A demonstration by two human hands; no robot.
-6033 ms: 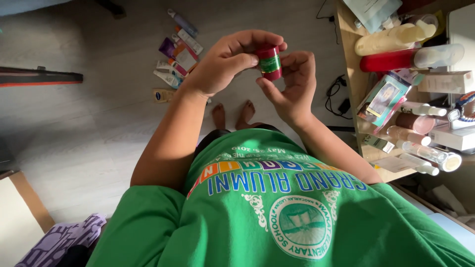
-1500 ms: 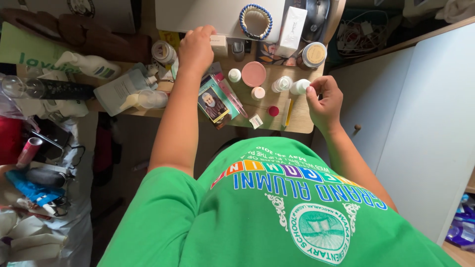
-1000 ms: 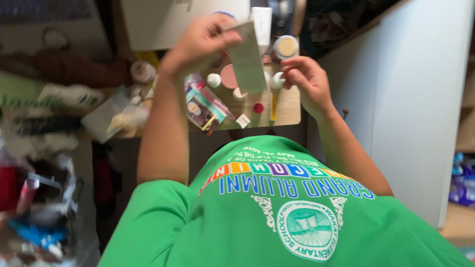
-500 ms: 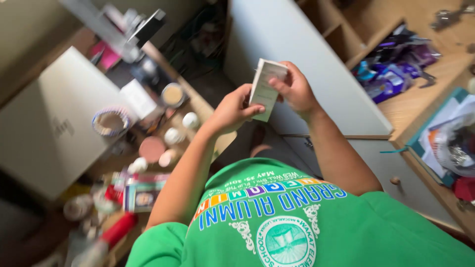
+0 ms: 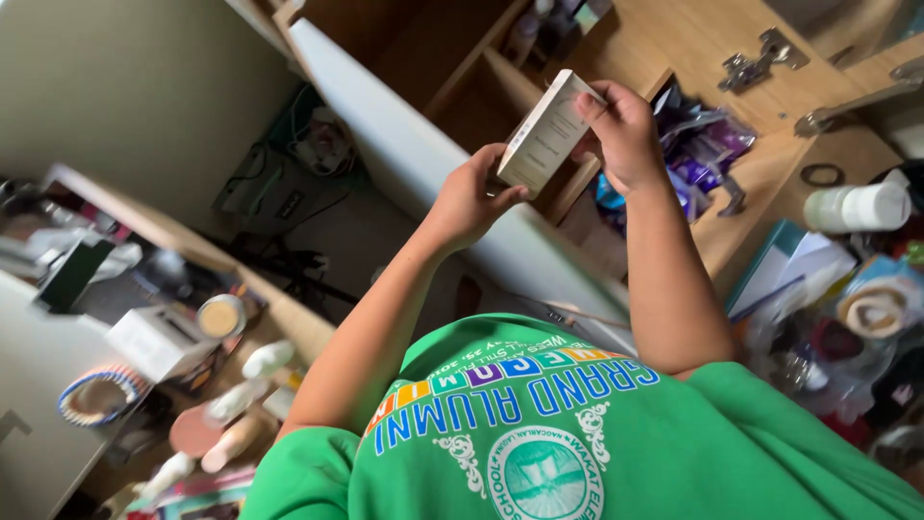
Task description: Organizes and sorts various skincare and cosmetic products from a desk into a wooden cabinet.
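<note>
Both hands are holding up a small white carton box (image 5: 546, 132), tilted, in the air in front of an open wooden cabinet, well above the counter (image 5: 289, 323). Left hand (image 5: 472, 197) is pinching the box's lower end, thumb on the printed face, fingers curled behind it. Right hand (image 5: 621, 130) is gripping the upper end, fingertips wrapping over the top edge. The box's printed side is facing the camera; the text is too small to read.

Behind the box, the white cabinet door (image 5: 433, 183) is standing open, and purple packets (image 5: 698, 154) are lying on a cabinet shelf just right of the right hand. A metal hinge (image 5: 760, 58) is showing on the wood panel above them.

At lower left the counter is carrying, blurred, a round jar with a tan lid (image 5: 220, 316), a white box (image 5: 154, 337), a pink round compact (image 5: 197, 430), small white bottles (image 5: 267, 358) near the counter's right edge and a blue-and-white beaded bracelet (image 5: 96, 395) lying on a white flat surface. At right a white bottle (image 5: 857, 205) is lying on its side among clutter. The person is wearing a green printed shirt (image 5: 577, 433).
</note>
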